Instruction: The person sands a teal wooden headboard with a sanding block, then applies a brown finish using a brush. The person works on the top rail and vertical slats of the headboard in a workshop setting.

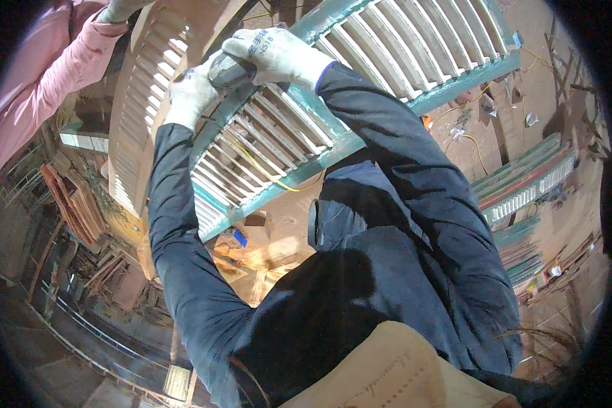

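Note:
A long green-framed louvred shutter (387,47) with pale slats lies slanted in front of me. Both my hands wear white work gloves. My right hand (272,53) presses down on a rounded grey tool (226,70) that rests on the shutter's slats near its upper rail. My left hand (189,92) grips the same tool from the left side. A yellow cord (265,173) runs under the slats. My dark blue sleeves reach up from the bottom of the picture.
A second, unpainted louvred shutter (139,115) leans at the left, held at its top by another person in a pink sleeve (44,75). More green shutters (523,183) are stacked on the dirt floor at the right. Wood scraps (251,258) lie below.

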Motion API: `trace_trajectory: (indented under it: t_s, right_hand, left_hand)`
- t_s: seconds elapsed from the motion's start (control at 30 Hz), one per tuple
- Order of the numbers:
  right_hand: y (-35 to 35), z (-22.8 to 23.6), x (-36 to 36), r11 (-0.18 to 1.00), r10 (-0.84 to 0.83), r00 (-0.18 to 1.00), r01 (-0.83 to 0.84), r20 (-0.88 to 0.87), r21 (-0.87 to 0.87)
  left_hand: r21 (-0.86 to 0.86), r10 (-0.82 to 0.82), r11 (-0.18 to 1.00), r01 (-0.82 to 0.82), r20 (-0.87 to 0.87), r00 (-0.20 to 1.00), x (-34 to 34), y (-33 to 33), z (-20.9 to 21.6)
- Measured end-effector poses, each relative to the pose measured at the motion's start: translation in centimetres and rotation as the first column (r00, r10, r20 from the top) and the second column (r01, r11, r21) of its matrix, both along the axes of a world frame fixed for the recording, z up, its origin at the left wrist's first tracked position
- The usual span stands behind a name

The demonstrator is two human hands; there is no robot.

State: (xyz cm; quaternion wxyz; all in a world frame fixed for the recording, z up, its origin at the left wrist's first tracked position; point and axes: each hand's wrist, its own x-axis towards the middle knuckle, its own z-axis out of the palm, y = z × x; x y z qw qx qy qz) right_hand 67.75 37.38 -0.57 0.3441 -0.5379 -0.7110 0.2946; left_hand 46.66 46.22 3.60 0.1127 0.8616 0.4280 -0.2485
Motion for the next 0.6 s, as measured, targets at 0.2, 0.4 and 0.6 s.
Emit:
trace_trajectory:
  t_s: [0.2,0.4,0.6]
  right_hand:
    - [1.5,0.4,-1.5,0.984,0.008,1.000,-0.008,-0.003,-0.176]
    - [-1.4,0.5,-2.6,0.986,-0.010,1.000,0.011,0.005,-0.168]
    - [0.0,-0.4,-1.4,0.996,-0.013,0.998,0.007,-0.067,-0.090]
  left_hand:
    - [0.095,-0.179,0.972,0.214,-0.289,0.940,-0.8,2.0,0.1]
    - [-0.018,-0.149,0.989,0.149,-0.015,0.989,-1.7,0.5,0.1]
    - [-0.012,0.008,1.000,-0.009,-0.084,0.996,0.2,0.1,0.5]
